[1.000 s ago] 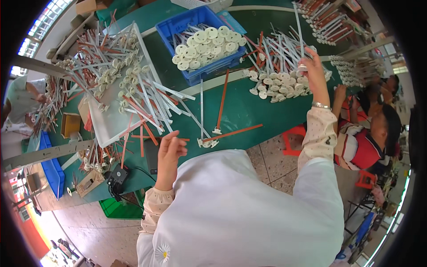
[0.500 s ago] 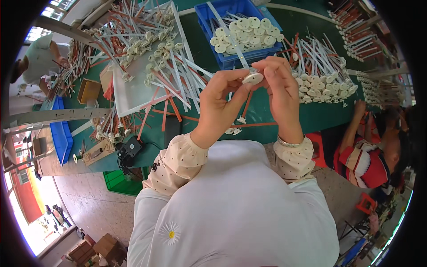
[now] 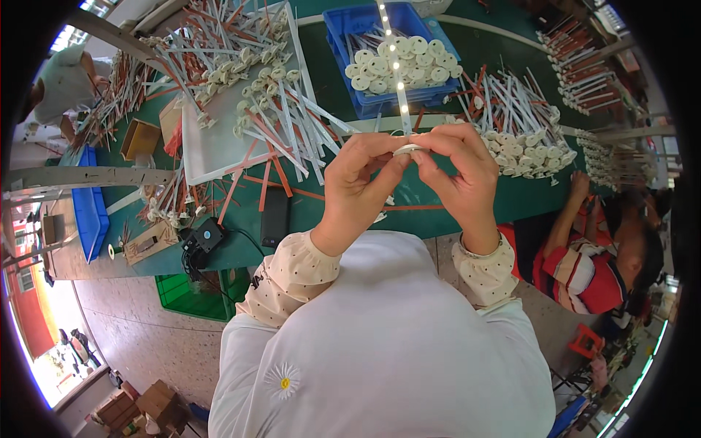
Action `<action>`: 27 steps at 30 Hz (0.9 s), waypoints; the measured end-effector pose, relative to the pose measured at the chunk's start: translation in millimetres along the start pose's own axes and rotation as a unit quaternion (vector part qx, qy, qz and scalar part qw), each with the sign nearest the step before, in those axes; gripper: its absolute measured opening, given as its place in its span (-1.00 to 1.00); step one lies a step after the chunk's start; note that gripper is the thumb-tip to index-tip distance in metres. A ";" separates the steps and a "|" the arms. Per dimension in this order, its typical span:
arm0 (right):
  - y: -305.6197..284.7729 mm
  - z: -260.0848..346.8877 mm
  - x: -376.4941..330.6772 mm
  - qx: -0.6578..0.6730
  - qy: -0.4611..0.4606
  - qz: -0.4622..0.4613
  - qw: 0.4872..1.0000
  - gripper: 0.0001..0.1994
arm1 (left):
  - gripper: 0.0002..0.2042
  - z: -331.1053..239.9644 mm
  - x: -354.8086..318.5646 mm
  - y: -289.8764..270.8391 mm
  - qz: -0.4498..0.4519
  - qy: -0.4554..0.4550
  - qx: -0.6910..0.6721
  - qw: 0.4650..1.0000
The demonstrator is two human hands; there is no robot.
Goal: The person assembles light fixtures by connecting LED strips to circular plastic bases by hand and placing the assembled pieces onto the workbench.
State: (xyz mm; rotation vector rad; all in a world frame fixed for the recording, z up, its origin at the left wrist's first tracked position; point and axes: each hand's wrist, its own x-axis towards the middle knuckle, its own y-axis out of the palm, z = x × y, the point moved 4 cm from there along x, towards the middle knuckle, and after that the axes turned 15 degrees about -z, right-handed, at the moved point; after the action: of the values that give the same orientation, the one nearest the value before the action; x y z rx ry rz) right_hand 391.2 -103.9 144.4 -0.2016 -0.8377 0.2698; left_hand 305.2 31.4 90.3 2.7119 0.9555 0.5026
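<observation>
Over the green table [image 3: 431, 223], both hands hold one LED strip [image 3: 397, 77] by the round white disc [image 3: 409, 149] at its lower end. The strip points away from me, and a row of lights glows along it. My left hand [image 3: 359, 179] is closed, pinching the disc's left side between thumb and fingers. From the other side my right hand [image 3: 461, 175] is closed too, its fingertips at the joint of strip and disc. Just beyond is a blue crate [image 3: 369, 102] of similar strips, their white discs facing me.
Strips with discs lie piled on a white tray [image 3: 208, 157] at left and in a heap [image 3: 526, 150] at right. Nearer are a black box with cables [image 3: 206, 235] and a dark flat object [image 3: 276, 219]. A person [image 3: 584, 266] sits at right; another [image 3: 62, 87] is far left.
The strip has gone from mostly unlit to brightly lit along its length. Both hands have come down slightly towards me, and my right fingers have closed in on the disc, which looks more edge-on.
</observation>
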 end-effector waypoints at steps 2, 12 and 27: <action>-7.6 -4.1 3.1 0.021 0.007 0.025 0.999 -0.73 | -0.75 -0.1 -2.7 3.4 -0.009 0.011 0.005 1.000; -40.6 -26.8 -22.5 -0.008 0.014 0.016 1.000 -0.72 | -0.73 25.2 -17.0 28.3 0.047 0.025 0.065 0.996; -261.0 -338.5 -9.7 -0.405 0.036 0.004 0.914 -0.73 | -0.65 56.8 -39.6 -98.0 0.232 -0.135 0.398 0.877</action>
State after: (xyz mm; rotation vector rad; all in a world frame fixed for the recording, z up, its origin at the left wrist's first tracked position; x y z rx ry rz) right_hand 680.9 -377.7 -10.3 -0.9876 -0.8361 -0.0952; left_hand 243.2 75.6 -2.4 3.6371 0.4746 -0.2987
